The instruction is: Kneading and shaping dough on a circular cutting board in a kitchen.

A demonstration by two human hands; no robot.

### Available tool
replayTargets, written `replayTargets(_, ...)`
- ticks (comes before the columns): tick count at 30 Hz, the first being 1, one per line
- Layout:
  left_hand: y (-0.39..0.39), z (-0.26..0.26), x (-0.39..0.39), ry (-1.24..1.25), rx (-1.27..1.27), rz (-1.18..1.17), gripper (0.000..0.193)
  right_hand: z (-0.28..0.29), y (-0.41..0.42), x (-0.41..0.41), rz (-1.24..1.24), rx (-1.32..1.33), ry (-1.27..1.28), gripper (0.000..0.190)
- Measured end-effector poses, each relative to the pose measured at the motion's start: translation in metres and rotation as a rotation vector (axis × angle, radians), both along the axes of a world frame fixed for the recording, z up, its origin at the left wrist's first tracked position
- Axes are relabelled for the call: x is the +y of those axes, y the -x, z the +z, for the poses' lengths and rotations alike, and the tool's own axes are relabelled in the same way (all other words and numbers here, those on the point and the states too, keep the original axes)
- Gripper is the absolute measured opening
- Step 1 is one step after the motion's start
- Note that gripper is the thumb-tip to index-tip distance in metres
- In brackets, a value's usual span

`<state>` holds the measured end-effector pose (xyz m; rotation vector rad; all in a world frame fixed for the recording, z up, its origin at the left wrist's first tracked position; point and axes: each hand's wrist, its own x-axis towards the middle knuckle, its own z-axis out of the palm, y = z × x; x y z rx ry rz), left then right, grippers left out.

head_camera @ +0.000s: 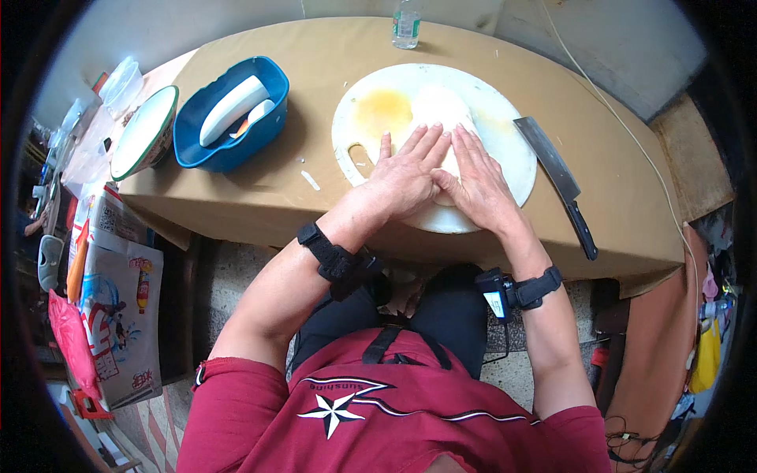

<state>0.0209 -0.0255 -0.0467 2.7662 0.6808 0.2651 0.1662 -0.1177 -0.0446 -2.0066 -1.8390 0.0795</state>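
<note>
On a round white cutting board [497, 100] with a hole near its left edge lies a pale, whitish mass [440, 106], perhaps dough. My left hand [411, 168] rests flat over its lower left side, fingers pointing away from me. Close against it, my right hand [478, 174] presses on the mass from the right, and my thumbs meet at the middle. Much of the mass is hidden under my hands. A yellowish stain marks the board's upper left. To the right a cleaver [553, 159] with a black handle lies with its blade tip touching or nearly touching the board.
A blue plastic basin [278, 109] holds a peeled white radish [233, 110] and smaller pieces. Left of it a green-rimmed enamel bowl [145, 133] stands tilted. A clear bottle [406, 26] is at the table's far edge. A white cable [627, 127] crosses the right side.
</note>
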Motion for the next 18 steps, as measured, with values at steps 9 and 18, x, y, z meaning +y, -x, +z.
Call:
replayTargets(9,-0.002,0.005,-0.005,-0.001,-0.029,0.023,0.065,-0.010,-0.002,0.006,-0.020,0.031,-0.022,0.092)
replayTargets(18,0.023,-0.007,-0.039,-0.099,-0.104,-0.039,0.070,-0.010,0.017,-0.036,0.009,-0.060,0.020,0.090)
